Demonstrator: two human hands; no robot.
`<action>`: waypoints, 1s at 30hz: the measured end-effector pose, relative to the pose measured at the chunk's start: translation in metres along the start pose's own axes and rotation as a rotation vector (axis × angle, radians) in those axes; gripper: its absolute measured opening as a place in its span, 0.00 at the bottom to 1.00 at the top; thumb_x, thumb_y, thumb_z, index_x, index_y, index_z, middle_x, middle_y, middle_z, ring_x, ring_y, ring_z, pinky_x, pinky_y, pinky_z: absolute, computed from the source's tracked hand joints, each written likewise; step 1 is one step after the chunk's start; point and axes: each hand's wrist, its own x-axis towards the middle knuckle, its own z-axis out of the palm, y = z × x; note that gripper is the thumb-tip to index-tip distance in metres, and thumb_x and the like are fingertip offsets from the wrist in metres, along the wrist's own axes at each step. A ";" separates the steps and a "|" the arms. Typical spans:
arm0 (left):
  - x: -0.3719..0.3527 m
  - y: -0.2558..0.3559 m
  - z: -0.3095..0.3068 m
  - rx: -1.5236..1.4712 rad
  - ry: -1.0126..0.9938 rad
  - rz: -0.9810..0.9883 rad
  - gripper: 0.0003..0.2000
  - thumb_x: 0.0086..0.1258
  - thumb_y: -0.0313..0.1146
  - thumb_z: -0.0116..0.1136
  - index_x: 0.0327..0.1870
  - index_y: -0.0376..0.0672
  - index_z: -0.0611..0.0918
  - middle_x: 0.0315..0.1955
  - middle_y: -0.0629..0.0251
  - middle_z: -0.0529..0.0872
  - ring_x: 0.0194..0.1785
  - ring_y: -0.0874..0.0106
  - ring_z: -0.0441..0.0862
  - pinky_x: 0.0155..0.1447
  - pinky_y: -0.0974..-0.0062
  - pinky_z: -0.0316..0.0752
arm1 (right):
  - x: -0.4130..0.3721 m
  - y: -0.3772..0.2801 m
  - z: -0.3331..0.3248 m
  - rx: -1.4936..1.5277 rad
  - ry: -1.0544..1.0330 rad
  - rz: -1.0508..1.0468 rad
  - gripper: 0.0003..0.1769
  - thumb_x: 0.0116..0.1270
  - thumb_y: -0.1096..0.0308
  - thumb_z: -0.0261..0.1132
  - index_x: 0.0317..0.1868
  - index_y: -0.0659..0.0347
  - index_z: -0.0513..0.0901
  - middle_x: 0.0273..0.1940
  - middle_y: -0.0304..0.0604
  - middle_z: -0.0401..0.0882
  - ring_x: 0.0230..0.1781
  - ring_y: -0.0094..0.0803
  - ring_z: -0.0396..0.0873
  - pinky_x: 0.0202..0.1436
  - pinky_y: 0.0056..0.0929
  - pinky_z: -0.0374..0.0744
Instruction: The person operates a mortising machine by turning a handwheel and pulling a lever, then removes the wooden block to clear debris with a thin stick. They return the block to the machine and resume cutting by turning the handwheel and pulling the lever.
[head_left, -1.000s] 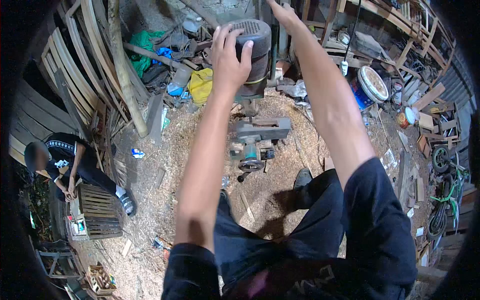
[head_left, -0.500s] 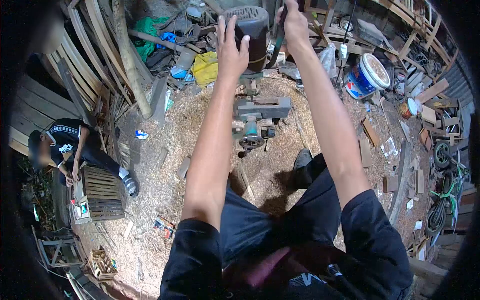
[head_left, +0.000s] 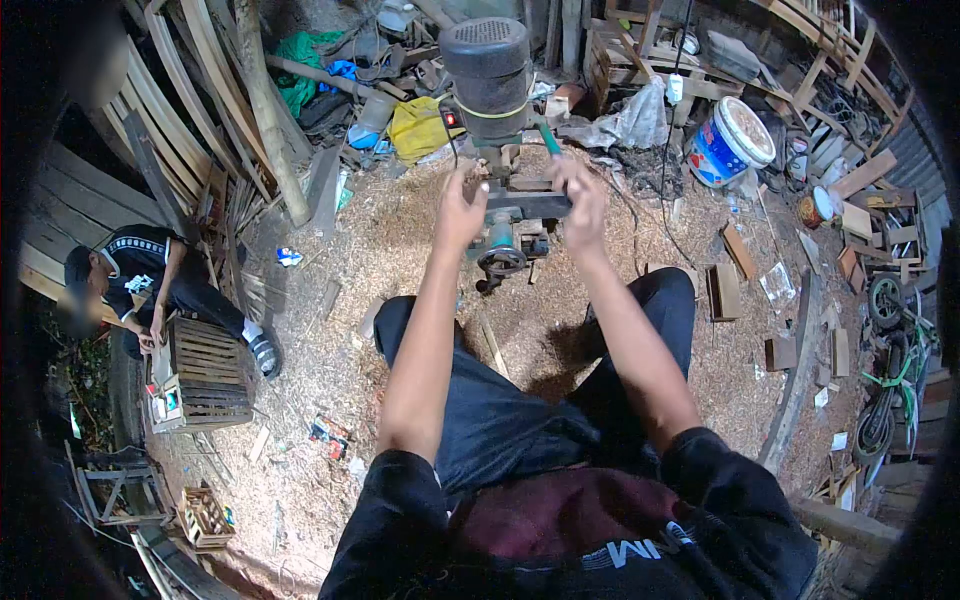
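Note:
In front of me stands an upright machine with a dark cylindrical motor (head_left: 486,75) and a vented cap. Below it are a dark flat bar (head_left: 528,206) lying crosswise and a handwheel (head_left: 502,262). My left hand (head_left: 463,210) is at the bar's left end, thumb apart from the fingers, with nothing visible in it. At the right end, my right hand (head_left: 583,208) has bent fingers, slightly blurred, and what they touch is hidden. A green-gripped lever (head_left: 549,140) stands just beyond the right hand. The red switch (head_left: 450,119) shows at the motor's left.
A person (head_left: 150,280) sits at left beside a slatted wooden crate (head_left: 208,375). A paint bucket (head_left: 730,145) stands at back right, and a small bike (head_left: 885,380) is at far right. Wood shavings (head_left: 330,400) cover the floor; wood blocks (head_left: 723,292) lie at right.
My left hand has come down from beside the motor to the bar. The right hand has let go of the lever and dropped to the bar's other end. My knees have risen into view.

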 end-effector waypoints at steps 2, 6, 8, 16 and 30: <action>-0.023 -0.032 0.014 -0.046 -0.035 -0.036 0.19 0.65 0.28 0.60 0.58 0.39 0.77 0.54 0.49 0.81 0.60 0.53 0.77 0.65 0.63 0.70 | -0.039 0.012 -0.004 -0.040 0.000 -0.033 0.24 0.72 0.50 0.47 0.30 0.64 0.71 0.42 0.49 0.80 0.59 0.45 0.74 0.69 0.43 0.64; -0.058 -0.053 0.025 -0.033 -0.110 -0.128 0.18 0.64 0.30 0.61 0.55 0.38 0.80 0.49 0.49 0.83 0.55 0.55 0.81 0.62 0.65 0.73 | -0.110 0.049 -0.018 -0.148 -0.050 -0.091 0.14 0.68 0.63 0.49 0.30 0.63 0.73 0.47 0.50 0.81 0.62 0.47 0.73 0.72 0.46 0.62; -0.069 -0.061 0.024 0.015 -0.174 -0.150 0.17 0.65 0.31 0.60 0.54 0.37 0.80 0.50 0.48 0.83 0.56 0.54 0.81 0.61 0.64 0.74 | -0.115 0.046 -0.025 -0.256 -0.123 -0.040 0.12 0.67 0.66 0.52 0.31 0.65 0.75 0.47 0.54 0.81 0.61 0.52 0.73 0.69 0.47 0.65; -0.081 -0.097 0.023 0.078 -0.371 -0.199 0.17 0.64 0.36 0.62 0.51 0.36 0.82 0.46 0.46 0.85 0.54 0.52 0.82 0.59 0.62 0.76 | -0.015 0.009 0.007 -0.971 -0.349 0.550 0.20 0.60 0.73 0.61 0.49 0.77 0.70 0.40 0.68 0.81 0.49 0.62 0.79 0.55 0.53 0.77; -0.125 -0.137 0.073 0.127 -0.356 -0.349 0.24 0.62 0.34 0.64 0.58 0.33 0.77 0.56 0.41 0.78 0.61 0.47 0.75 0.66 0.58 0.70 | -0.185 0.119 -0.003 -0.888 -0.073 0.453 0.33 0.70 0.65 0.59 0.72 0.65 0.59 0.48 0.70 0.77 0.40 0.65 0.79 0.42 0.56 0.78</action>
